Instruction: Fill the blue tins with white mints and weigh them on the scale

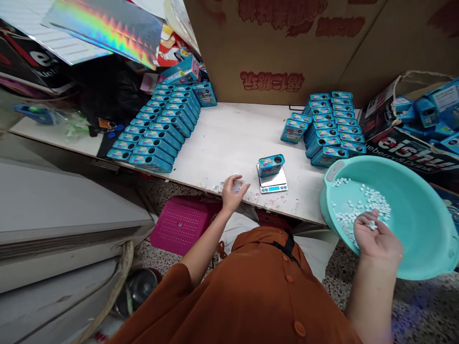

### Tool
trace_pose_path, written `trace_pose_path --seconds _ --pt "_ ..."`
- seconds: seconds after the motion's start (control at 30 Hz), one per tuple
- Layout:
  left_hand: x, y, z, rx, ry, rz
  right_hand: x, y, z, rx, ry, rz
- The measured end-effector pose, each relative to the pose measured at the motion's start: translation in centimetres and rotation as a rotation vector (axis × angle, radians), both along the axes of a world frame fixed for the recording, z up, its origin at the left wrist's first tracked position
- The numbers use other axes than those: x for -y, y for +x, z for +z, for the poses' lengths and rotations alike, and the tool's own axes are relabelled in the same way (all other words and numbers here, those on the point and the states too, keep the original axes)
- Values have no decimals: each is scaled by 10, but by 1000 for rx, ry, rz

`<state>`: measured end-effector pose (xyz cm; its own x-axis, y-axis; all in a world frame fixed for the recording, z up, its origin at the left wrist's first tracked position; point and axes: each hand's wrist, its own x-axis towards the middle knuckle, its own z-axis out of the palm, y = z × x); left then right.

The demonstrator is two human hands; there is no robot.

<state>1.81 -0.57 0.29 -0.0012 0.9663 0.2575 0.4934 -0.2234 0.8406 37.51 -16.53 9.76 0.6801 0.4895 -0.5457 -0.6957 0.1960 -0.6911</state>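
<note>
A blue tin (pixel 271 165) stands on a small silver scale (pixel 273 183) near the table's front edge. Left of the scale, my left hand (pixel 233 192) hovers at the edge with thumb and fingers apart, holding nothing. My right hand (pixel 377 235) is palm up over the turquoise basin (pixel 419 215), its fingers curled around a few white pieces (pixel 373 225). More small white pieces (pixel 376 198) lie scattered on the left side of the basin's floor.
Rows of blue tins (pixel 158 129) stand at the left of the white table (pixel 229 138); more tins (pixel 328 126) stand at the right. An open carton (pixel 412 143) holds blue tins. Behind is a large cardboard sheet (pixel 287 48). A pink stool (pixel 179 224) is below.
</note>
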Motion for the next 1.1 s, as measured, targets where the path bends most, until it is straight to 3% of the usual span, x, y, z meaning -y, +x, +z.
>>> trace_pose_path --seconds 0.17,0.3,0.4,0.5,0.6,0.73,0.9,1.1 --pt "0 1 0 -16 25 -3 -23 -17 24 38 150 211" --pt "1 2 -1 -24 42 0 -67 -43 55 82 165 443" --pt "1 2 -2 -18 53 -3 -107 -65 69 190 119 691" --pt "1 1 -3 -2 64 -3 -147 -85 67 390 69 906" --pt "1 2 -2 10 72 6 -181 -101 58 731 -48 1100" --pt "1 3 -1 24 91 20 -212 -118 49 991 -140 1280" --pt "1 3 -1 38 124 22 -225 -123 49 1129 -187 1350" --pt "0 3 -1 49 141 29 -222 -116 47 1246 -252 1374"
